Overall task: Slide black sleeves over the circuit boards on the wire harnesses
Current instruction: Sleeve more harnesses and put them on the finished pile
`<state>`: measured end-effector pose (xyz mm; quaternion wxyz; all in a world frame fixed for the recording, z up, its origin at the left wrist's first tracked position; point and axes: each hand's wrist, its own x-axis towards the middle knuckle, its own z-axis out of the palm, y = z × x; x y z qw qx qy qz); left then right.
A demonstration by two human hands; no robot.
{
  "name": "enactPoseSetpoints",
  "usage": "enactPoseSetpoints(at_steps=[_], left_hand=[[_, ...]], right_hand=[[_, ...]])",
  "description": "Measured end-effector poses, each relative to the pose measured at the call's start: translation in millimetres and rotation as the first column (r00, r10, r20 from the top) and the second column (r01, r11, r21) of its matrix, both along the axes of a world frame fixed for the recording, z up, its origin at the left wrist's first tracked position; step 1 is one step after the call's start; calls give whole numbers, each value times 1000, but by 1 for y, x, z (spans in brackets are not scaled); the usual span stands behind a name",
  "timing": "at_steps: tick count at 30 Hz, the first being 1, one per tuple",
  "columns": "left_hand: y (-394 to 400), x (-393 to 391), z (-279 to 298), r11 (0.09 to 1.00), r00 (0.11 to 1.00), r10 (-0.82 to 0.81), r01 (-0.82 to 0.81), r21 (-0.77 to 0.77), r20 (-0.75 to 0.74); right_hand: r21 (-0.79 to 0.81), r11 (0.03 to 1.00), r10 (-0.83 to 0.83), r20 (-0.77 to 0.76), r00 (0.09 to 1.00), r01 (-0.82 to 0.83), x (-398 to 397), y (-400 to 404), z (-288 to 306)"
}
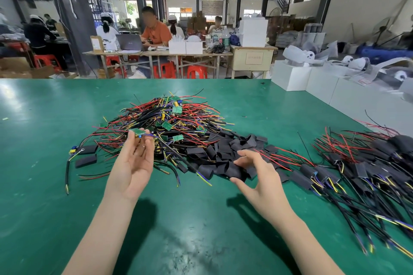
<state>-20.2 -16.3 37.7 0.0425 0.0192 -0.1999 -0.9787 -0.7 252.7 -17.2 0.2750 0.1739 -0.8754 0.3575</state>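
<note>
head | I read the step as pairing board with sleeve | left hand (134,161) grip pinches a circuit board (137,131) above the desk (44,163) | right hand (257,176) grip apart, reaching into the sleeve pile (223,152) | next, I judge: pinch one sleeve, open its mouth.

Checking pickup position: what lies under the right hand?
The right hand hovers over the pile of loose black sleeves on the green table. Whatever lies beneath the palm is hidden.
</note>
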Motion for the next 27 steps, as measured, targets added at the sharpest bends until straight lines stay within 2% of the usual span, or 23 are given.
enactPoseSetpoints(at_steps=[3, 7, 19, 27], left_hand=[[-5, -1, 1, 998, 999, 32, -33, 60, 7], [-6, -2, -1, 998, 1000, 26, -27, 65, 12], [6, 1, -2, 999, 999, -27, 26, 28, 30], [-3, -4, -5, 1000, 999, 14, -15, 22, 38]], right_hand=[[-90, 993, 84, 48, 995, -80, 3, -5, 2], [-223, 957, 205, 73, 976, -185, 6, -13, 3], [-251, 936, 294, 165, 942, -248, 13, -28, 3], [-324, 896, 378, 194, 905, -304, 20, -27, 13]])
